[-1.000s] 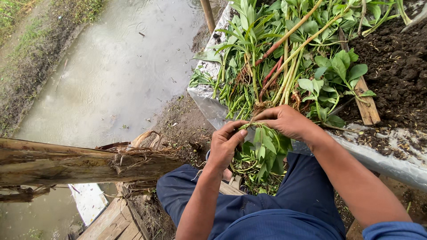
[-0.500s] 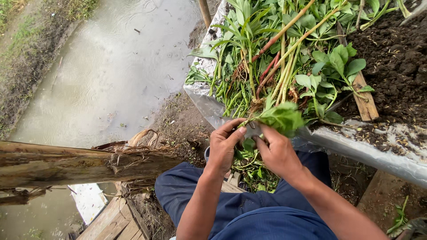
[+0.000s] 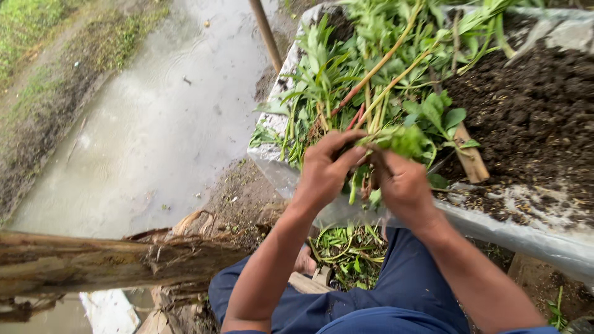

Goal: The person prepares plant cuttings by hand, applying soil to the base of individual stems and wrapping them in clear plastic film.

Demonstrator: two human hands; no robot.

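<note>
One wide strip of muddy grey water (image 3: 142,124) runs down the left. One raised bed of dark soil edged in silvery plastic sheet (image 3: 538,124) sits on the right, with one big heap of pulled green plants with pale and reddish stems (image 3: 346,68) piled on its near corner. One weathered brown log (image 3: 93,260) lies across the lower left. Two hands are up: left hand (image 3: 325,170) and right hand (image 3: 402,185) both closed on one small leafy green sprig (image 3: 399,139), held just above the bed's edge. One wooden slat (image 3: 470,158) lies on the soil beside them.

Glossy plastic sheet (image 3: 544,238), rough, perhaps fibrous, log (image 3: 93,260).
</note>
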